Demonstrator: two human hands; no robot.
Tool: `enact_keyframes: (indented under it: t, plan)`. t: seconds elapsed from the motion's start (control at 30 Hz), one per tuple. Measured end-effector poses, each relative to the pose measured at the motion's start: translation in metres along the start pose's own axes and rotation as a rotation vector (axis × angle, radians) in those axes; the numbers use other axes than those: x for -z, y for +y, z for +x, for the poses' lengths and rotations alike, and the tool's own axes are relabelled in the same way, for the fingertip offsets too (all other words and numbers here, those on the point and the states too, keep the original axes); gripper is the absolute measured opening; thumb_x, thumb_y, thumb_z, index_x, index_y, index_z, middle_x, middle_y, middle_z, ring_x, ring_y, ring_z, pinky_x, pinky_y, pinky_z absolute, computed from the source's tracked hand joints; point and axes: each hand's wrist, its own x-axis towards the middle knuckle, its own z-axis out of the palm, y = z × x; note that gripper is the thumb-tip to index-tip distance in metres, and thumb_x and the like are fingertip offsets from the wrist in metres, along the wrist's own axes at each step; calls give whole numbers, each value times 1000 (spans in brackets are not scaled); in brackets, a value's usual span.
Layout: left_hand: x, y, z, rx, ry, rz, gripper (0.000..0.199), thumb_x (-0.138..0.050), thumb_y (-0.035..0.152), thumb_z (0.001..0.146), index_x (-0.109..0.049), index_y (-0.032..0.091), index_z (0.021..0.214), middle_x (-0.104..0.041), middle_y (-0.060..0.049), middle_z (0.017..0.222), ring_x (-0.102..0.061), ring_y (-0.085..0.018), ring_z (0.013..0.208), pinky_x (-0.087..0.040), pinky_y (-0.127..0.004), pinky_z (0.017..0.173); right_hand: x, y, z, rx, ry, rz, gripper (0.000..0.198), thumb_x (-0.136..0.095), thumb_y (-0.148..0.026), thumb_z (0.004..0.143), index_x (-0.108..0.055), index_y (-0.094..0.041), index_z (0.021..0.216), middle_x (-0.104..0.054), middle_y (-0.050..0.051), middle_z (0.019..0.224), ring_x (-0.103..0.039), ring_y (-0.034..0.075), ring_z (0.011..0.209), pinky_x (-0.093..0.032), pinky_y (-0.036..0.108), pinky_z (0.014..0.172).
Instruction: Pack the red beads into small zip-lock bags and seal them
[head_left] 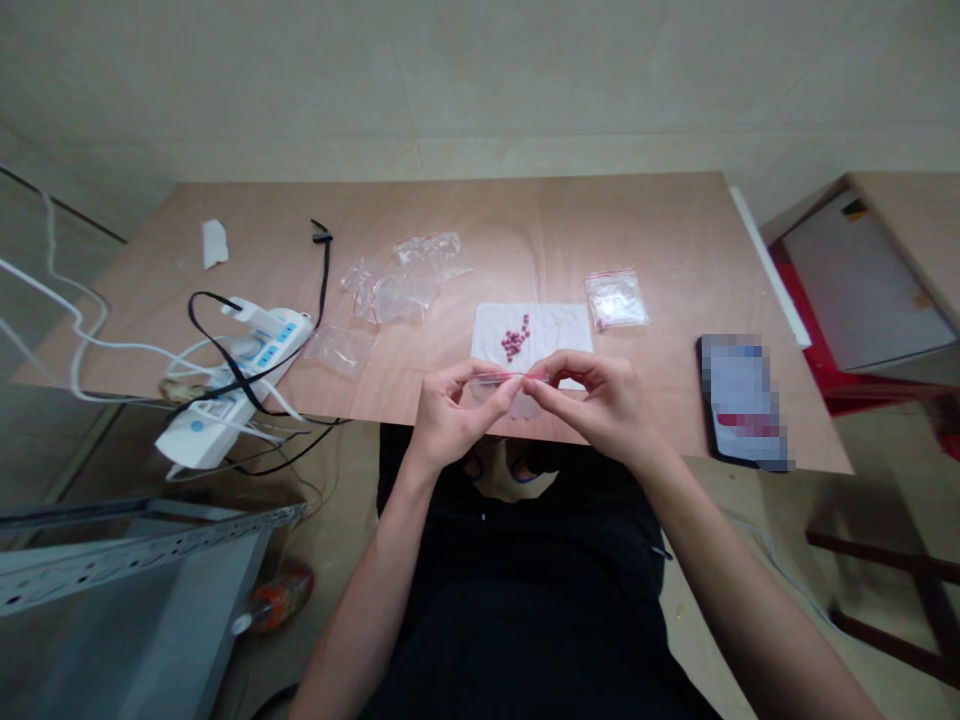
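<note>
Both hands meet at the table's front edge, pinching the top of a small clear zip bag. My left hand is closed on the bag's left side, thumb and fingertips at its red-lined rim. On the right side of the same rim, my right hand grips with thumb and forefinger. Just beyond the hands lies a white sheet, with a cluster of small dark pink beads or pills on it. To its right rests a zip bag with a few pink pieces visible at its lower left corner.
Several clear zip bags lie left of the sheet. Farther left is a white power strip with tangled cables, and a white scrap. A phone sits near the right edge. A bottle lies on the floor.
</note>
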Motion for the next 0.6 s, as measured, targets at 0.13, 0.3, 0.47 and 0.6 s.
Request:
enact_keyframes:
  t: [0.13,0.3,0.47,0.6]
  plan:
    - [0,0,0,0,-17,-19,16,-78,34,75,-76,19,78,-77,-5,78,-73,-18,72,-59,-28,69,1,-1,-2,-11,1,11,30,-71,-48,80,-74,-19,77,-74,5,74,-66,17,67,-53,30,62]
    - [-2,0,1,-63,-10,78,12,-77,31,77,-75,19,76,-77,-4,75,-72,-17,67,-59,-28,69,1,2,-5,-55,31,70,23,-74,-43,79,-77,-20,79,-76,4,76,-70,19,71,-55,32,65]
    - [-5,-2,4,-50,14,101,13,-76,32,77,-75,19,77,-77,-4,75,-71,-17,69,-57,-27,68,7,-1,-4,-38,56,34,19,-74,-39,80,-77,-20,78,-77,4,76,-70,19,70,-56,32,66]
    - [0,-3,4,-32,41,111,15,-75,34,77,-77,19,75,-76,-4,71,-70,-16,66,-56,-27,66,15,-3,-1,-31,90,0,17,-73,-37,80,-77,-20,78,-76,4,75,-70,19,69,-57,32,65]
